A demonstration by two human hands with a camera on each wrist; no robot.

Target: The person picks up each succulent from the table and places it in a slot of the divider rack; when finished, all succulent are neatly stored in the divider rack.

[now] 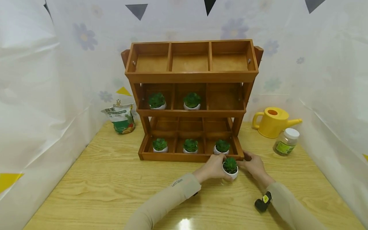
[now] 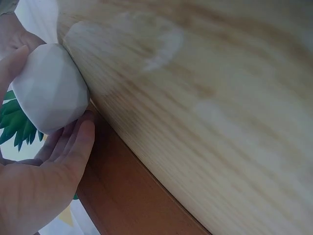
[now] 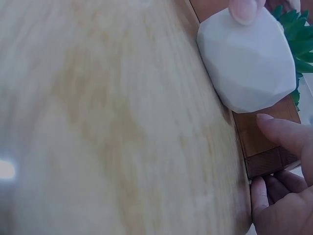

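Observation:
In the head view, my left hand (image 1: 214,167) holds a small potted succulent (image 1: 230,166) in a white faceted pot, just in front of the shelf's right end. The thumb is on its near side and the fingers on the far side; the left wrist view shows the white pot (image 2: 51,88) between them. My right hand (image 1: 255,166) is beside the right front corner of the wooden tiered shelf (image 1: 191,113). Its fingers lie by that corner, and its extended digit points toward the pot with a gap between, as the right wrist view shows.
Three succulents, including a right-hand one (image 1: 222,146), stand in the bottom tier; two (image 1: 157,101) sit in the middle tier. A yellow watering can (image 1: 271,123) and a lidded jar (image 1: 286,142) stand right. At left is a clipped bag (image 1: 122,118). White sheeting surrounds the table (image 1: 115,185).

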